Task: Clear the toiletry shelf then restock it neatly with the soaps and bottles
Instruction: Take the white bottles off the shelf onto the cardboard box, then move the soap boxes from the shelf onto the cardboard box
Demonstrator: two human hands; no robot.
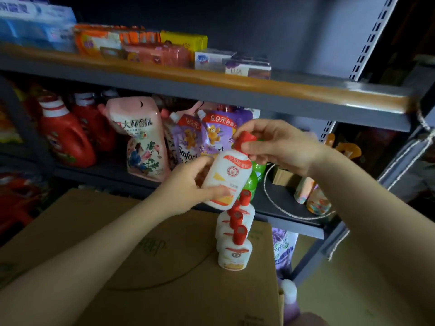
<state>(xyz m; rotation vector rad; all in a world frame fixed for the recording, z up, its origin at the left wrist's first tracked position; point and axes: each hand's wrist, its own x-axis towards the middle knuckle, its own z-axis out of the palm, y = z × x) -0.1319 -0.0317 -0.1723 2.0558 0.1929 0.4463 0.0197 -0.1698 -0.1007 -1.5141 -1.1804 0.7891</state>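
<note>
A white bottle with a red cap (229, 175) hangs tilted in the air in front of the shelves. My left hand (188, 184) grips its lower body and my right hand (277, 147) pinches its red cap. Below it, several matching white bottles (234, 250) stand in a row on a cardboard box (141, 255). On the upper shelf (259, 90) lie soap bars and boxes (164, 50), filling its left and middle; its right end is bare.
The lower shelf holds red detergent jugs (66, 137), pink and purple refill pouches (146, 142), a green bottle (253, 182) and small colourful bottles (313, 198). A purple pouch (283, 250) and a purple-filled bottle (290, 300) sit right of the box. The rack's upright post (376, 38) rises at right.
</note>
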